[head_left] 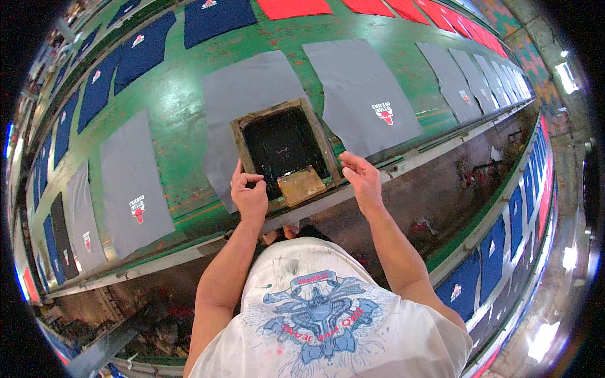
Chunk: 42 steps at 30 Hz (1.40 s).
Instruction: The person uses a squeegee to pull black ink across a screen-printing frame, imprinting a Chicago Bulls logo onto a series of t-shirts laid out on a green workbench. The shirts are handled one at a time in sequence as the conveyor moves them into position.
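Starting at the far left, navy pieces [97, 85] run in a line along the back of the green table [179, 94], each with a small pale-and-red print. In front of them lies a grey piece [135, 170], flat, a red horned head and lettering printed near its lower end.

Now to the middle, where another grey piece [252, 75] is spread out, and on it sits the frame [269, 112], wooden, worn and set a little askew. The left hand [249, 194] is right up at the frame's near left corner, index finger raised along the side and thumb bent inward; from here I can't tell whether they grip the wood. Inside the frame it's all dark mesh, with a faint pale mark around the middle, and a tan block [302, 186] rests at the near end.

Below, there's the worker's white shirt [271, 261] with its big blue print. Across the frame, the right hand [363, 179] hovers just beside the right rim, fingers loosely spread, nothing in them.

Further right, one more printed grey piece [353, 82] lies flat, red pieces [295, 7] bright at the back, and smaller-looking grey ones trail off along the edge. Past the littered aisle [378, 233], a second table carries navy pieces [491, 255] too.
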{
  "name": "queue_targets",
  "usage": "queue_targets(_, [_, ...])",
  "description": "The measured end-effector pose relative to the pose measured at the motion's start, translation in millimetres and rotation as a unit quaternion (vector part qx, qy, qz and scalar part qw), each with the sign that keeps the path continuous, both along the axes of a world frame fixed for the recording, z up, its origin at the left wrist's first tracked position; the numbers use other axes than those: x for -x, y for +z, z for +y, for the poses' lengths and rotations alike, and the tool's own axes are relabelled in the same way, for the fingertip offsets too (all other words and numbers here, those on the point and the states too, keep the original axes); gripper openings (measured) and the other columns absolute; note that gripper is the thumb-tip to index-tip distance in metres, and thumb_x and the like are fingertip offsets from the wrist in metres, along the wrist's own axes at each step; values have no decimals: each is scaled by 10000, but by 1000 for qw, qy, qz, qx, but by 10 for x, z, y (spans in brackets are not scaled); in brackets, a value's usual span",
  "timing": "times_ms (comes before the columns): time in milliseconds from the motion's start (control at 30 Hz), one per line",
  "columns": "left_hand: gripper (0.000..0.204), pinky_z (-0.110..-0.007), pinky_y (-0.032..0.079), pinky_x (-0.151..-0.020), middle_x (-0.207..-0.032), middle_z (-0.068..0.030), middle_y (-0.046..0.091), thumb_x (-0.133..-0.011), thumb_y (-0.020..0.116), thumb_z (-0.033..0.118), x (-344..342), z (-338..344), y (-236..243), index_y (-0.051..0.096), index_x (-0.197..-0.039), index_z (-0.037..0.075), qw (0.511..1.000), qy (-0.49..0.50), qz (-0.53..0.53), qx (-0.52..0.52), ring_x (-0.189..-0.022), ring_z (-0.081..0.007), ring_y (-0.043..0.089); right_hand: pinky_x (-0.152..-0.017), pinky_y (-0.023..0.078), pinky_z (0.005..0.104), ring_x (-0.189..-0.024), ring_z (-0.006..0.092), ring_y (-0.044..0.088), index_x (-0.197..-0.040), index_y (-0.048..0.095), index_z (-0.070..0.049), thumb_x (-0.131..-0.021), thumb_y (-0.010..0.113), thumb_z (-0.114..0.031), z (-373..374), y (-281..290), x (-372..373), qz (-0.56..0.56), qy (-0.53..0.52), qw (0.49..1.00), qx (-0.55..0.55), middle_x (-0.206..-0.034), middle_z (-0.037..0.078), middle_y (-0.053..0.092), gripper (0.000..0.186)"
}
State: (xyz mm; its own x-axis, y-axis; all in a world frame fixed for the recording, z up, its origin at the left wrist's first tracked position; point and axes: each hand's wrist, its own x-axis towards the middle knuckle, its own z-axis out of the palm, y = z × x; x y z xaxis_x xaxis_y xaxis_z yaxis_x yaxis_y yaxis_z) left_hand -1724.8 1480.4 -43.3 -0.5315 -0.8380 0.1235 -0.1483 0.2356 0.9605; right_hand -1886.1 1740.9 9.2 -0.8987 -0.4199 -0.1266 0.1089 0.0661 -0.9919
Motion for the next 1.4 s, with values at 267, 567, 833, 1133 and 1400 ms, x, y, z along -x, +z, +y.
queue_targets(267, [101,-501,407,-1259,-1652,-308,573,-814,761,-35,-3,-18,-60,746,-822,66,1000,-15,5,-16,-1560,-409,530,-1107,565,425,-1242,305,721,-1388,749,-41,-917,820,-36,97,518,-499,325,79,927,-170,-1334,137,768,476])
queue_targets(567, [84,-486,391,-1272,-1650,-327,570,-817,752,-42,13,10,-10,742,-827,41,1000,1,6,-18,-1567,-407,530,-1161,514,520,-1352,378,625,-1347,740,-86,-815,895,-85,-182,525,-445,473,271,812,-208,-1399,121,688,555])
queue_targets(833, [94,-455,383,-1282,-1645,-342,571,-807,759,-67,-5,-14,6,745,-830,22,1000,-4,-15,-6,-1563,-392,549,-1147,512,511,-1311,359,646,-1324,755,-63,-853,778,-110,-241,332,-120,527,363,755,-146,-1373,120,714,474])
queue_targets(1133, [116,-461,354,-1307,-1410,-281,719,-781,774,-82,-60,-71,-61,730,-802,23,999,6,-13,-48,-1562,-357,550,-1137,518,486,-1310,345,648,-1322,756,-42,-870,755,-72,-349,263,202,511,457,724,-76,-1358,138,720,453])
queue_targets(1400, [156,-434,381,-1264,-1613,-361,588,-776,788,-118,-83,-68,-89,716,-800,18,993,5,46,-109,-1597,-375,509,-1134,523,492,-1326,346,648,-1312,761,-46,-883,751,-61,-283,283,252,498,465,730,-52,-1366,139,717,430])
